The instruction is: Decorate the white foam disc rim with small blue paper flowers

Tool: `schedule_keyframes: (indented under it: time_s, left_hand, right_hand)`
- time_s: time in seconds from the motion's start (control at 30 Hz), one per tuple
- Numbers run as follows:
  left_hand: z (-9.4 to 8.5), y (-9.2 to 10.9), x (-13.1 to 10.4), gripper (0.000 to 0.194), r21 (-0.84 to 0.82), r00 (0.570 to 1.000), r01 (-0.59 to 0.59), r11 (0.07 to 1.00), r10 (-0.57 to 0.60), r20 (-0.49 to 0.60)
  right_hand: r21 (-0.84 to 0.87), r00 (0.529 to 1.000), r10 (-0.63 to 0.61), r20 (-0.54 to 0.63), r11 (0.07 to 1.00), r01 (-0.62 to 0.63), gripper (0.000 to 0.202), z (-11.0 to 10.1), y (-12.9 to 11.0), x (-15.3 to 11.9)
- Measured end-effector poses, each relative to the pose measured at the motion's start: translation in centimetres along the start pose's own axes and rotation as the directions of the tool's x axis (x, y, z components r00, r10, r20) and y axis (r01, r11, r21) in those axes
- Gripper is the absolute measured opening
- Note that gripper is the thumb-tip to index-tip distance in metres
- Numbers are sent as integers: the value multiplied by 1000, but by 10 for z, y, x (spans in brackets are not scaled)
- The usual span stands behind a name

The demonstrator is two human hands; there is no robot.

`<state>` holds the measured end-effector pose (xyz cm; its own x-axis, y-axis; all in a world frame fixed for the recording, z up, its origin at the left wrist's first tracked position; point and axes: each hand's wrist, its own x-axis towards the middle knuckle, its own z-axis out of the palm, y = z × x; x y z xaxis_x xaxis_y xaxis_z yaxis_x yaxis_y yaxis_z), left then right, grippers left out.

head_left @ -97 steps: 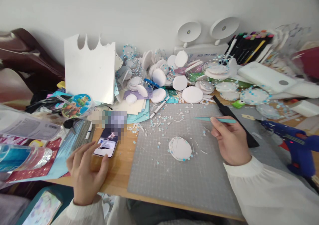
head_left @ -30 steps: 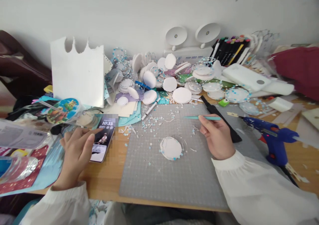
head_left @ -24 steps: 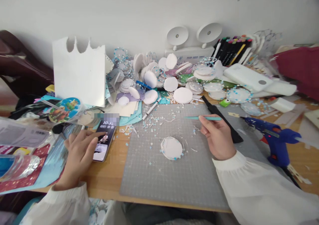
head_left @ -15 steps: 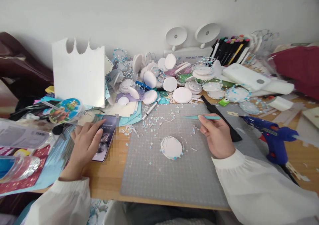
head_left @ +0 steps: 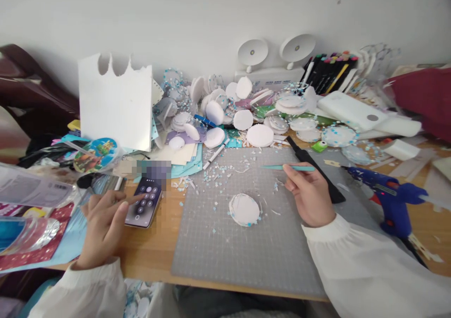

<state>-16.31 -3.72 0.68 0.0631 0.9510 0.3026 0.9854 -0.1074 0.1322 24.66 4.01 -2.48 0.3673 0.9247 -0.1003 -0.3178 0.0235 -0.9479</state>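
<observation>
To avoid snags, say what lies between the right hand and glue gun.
The head view shows a long black object by the right hand, then gray mat with a pale scrap.

I can't read any txt for sure: keypad nos. (head_left: 151, 197) on my phone (head_left: 144, 219) too tiny, lettering (head_left: 283, 81) on lamp base (head_left: 271, 75) blurred, barcode (head_left: 62, 189) on plastic pkg. (head_left: 31, 184) illegible.
</observation>
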Motion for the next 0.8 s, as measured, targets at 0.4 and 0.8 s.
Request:
schedule_keyframes:
  time_s: [0.4,0.8]
  left_hand:
    - [-8,1,-29,44,-10,1000,10,1000,-10,-6]
    - [0,9,-12,44,31,995,-49,998,47,87]
  right_hand:
    - [4,1000,8,1,1000,-8,32,0,0,0]
    - [-4,1000,3,3,1000,-3,34,-1,1,0]
